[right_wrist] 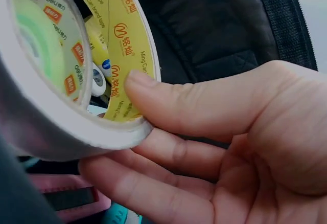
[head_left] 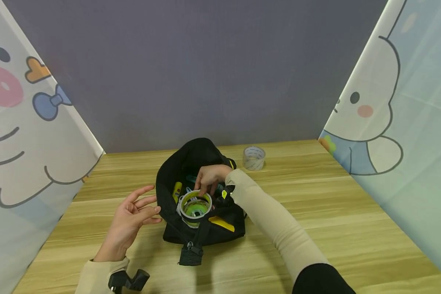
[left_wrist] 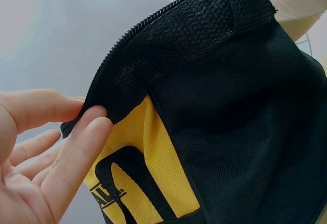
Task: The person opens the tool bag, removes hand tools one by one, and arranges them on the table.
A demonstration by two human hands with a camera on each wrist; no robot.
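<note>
A black fabric bag (head_left: 220,238) with yellow panels stands with its zipped mouth spread wide. My left hand (head_left: 130,216) pinches the zipper edge (left_wrist: 127,45) at the bag's left side, thumb on one face and a finger behind. Reaching into the mouth, my right hand (head_left: 212,175) grips a wide tape roll (right_wrist: 127,45) with a yellow printed core, its thumb inside the ring and fingers around the outside. Through that ring a second tape roll (right_wrist: 71,45) with a printed core shows, with a green ring inside it. Beside the rolls stands a yellow tube (head_left: 177,191).
A clear tape roll (head_left: 254,158) stands on the wooden table (head_left: 316,196) behind the bag, to its right. Deeper in the bag lie a pink item (right_wrist: 76,193) and a turquoise one (right_wrist: 116,215). A strap end (head_left: 190,256) hangs at the front.
</note>
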